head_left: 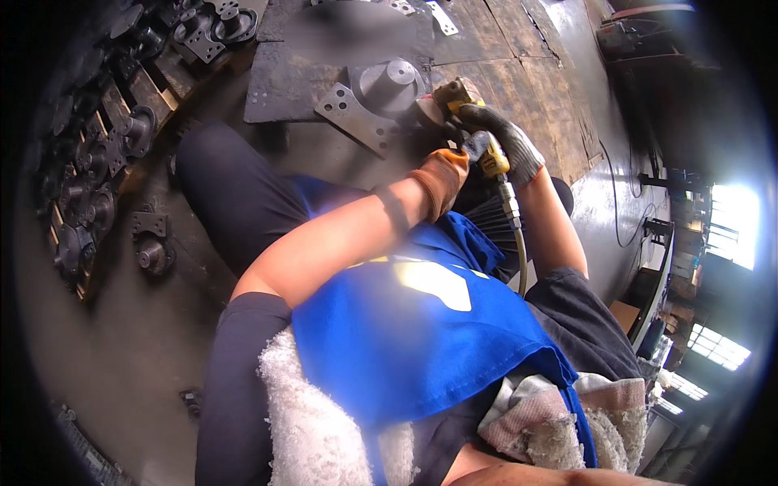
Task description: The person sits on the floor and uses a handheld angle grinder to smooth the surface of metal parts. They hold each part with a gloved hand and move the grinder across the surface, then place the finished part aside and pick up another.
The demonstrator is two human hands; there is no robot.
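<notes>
Both my gloved hands are closed around a yellow air-powered angle grinder. My left hand, in an orange-brown glove with dark fingertips, grips it from the left, low by the handle. My right hand, in a pale knit glove with a dark coating, wraps its upper body. An air hose runs from the handle down past my lap. The reddish disc end points left, at a steel part: a plate with several holes, carrying a round flange and a stubby shaft. Whether the disc touches the steel cannot be made out.
The steel part rests on a worn workbench with dark metal sheets and wood. More flanged parts crowd a wooden pallet at the left, and one part lies on the floor. A black cable loops at the right.
</notes>
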